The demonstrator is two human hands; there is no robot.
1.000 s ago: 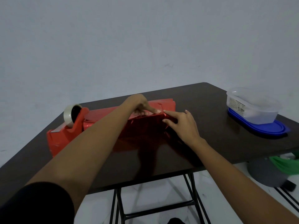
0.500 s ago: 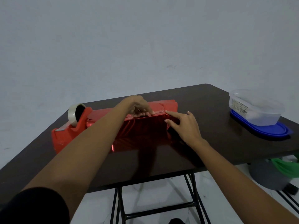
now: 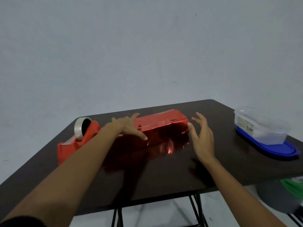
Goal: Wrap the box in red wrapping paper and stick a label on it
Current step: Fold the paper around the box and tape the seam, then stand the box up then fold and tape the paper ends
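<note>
A long box wrapped in shiny red paper (image 3: 162, 126) lies across the middle of the dark table (image 3: 164, 174). My left hand (image 3: 127, 126) lies flat over the box's left part, fingers spread straight, thumb down on its front face. My right hand (image 3: 202, 136) hovers at the box's right end with fingers straight and spread; its thumb tip is at the corner, and I cannot tell if it touches. No label is in view.
A red tape dispenser (image 3: 77, 141) with a roll of clear tape (image 3: 82, 128) stands left of the box. A clear plastic container (image 3: 260, 126) sits upside down on its blue lid (image 3: 268, 146) at the table's right edge. A grey bin (image 3: 278, 199) stands below.
Both hands have let go of the paper seam on top of the box and spread open. The left hand slid left along the box; the right hand pulled back to the box's end.
</note>
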